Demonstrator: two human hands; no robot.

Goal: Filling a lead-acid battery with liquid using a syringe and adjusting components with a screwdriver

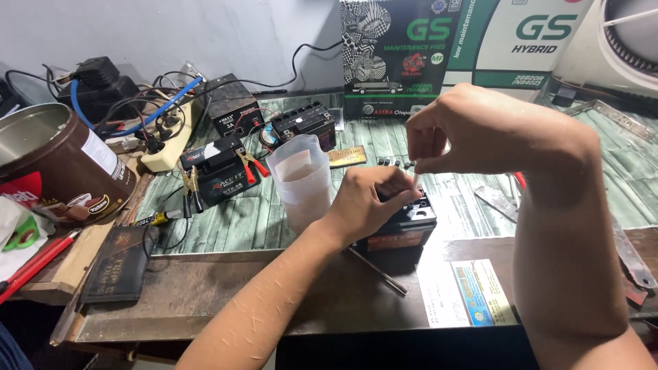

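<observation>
Low in the frame, a paper slip [466, 293] with coloured print lies flat on the worn brown bench edge [226, 301]; a thin metal rod [378, 272] slants beside it. Just above, centre frame, the small black battery [401, 233], boxy and hard plastic, sits on the bench; the left hand [367, 202] curls over its top, fingers bent down and gripping the casing. The right hand [466, 130] hovers above it, thumb and fingers pinched shut on a slim white tube [415, 178] that points down at the battery's top. Left of the hands stands a cloudy translucent plastic jug [301, 179], tapered. Further back, a second black battery [219, 168] wears red clamps [253, 166]; far left, a round brown tin [51, 161]; at the top, glossy printed cartons [439, 48].
</observation>
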